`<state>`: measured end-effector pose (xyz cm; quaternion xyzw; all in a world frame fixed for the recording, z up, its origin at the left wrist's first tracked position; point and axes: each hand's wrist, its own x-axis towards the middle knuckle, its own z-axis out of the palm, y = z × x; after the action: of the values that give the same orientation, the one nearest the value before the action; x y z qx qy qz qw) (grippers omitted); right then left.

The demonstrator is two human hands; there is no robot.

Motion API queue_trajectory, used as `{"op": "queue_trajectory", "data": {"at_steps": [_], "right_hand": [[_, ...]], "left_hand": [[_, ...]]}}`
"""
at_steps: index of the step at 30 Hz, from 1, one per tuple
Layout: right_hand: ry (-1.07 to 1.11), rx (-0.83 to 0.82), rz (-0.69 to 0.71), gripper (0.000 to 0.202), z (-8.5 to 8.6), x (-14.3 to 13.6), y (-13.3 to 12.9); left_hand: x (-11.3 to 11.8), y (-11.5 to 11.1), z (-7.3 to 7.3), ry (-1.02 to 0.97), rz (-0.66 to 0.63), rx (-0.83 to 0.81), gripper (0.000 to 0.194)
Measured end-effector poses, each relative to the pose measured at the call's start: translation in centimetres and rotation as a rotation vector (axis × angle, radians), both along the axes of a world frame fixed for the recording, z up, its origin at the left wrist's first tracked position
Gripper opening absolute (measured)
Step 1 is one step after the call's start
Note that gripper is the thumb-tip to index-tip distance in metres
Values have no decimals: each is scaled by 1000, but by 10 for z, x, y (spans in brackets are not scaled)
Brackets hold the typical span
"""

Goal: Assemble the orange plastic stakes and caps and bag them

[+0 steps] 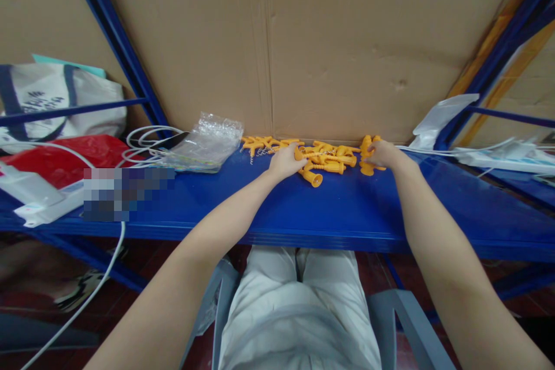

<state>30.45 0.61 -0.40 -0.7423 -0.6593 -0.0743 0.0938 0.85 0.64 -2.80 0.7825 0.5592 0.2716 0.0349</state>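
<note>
Several yellow corkscrew handles with metal spirals lie at the back of the blue shelf, left of my left hand. That hand curls around a yellow plastic part, its fingertips partly hidden. A heap of yellow corkscrew bodies spreads between my hands, and a single hollow yellow piece lies nearest me. On the right, my right hand has its fingers closed on a yellow plastic part in a small cluster there; its exact shape is unclear.
A clear plastic bag and coiled white cables lie left of the parts. Further left are a red bag, a white power strip and a canvas tote. Cardboard closes the back; blue posts flank it.
</note>
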Motion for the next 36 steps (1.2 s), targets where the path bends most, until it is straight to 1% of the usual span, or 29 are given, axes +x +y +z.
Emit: {"op": "queue_trajectory", "data": {"at_steps": [5,8,11,16,18,22,27,30,36], "right_hand": [[2,25,41,37,1,0,1],[4,25,57,34,3,-6,-1],[5,-7,67,36,4,-15,-4],[-10,18,177,40,-2,-24,-3],[-21,33,196,38,-6,-24,-1],[-19,8,140,39,-12,-20,2],[3,-38,82,43,-14,-12,7],[-12,-39,84,41,-16,-7,11],[15,15,90,52,-19,-8,10]], "left_hand": [[0,0,0,-6,-6,0,64],[0,0,0,-12,-15,2,64],[0,-1,1,-13,-13,4,63],[0,-2,1,-12,-12,2,63],[0,-2,1,-13,-10,-2,63],[0,-2,0,-11,-9,-5,63],[0,-1,0,-9,-2,-1,63],[0,-1,1,-16,0,0,63],[0,-3,2,-13,9,8,63]]}}
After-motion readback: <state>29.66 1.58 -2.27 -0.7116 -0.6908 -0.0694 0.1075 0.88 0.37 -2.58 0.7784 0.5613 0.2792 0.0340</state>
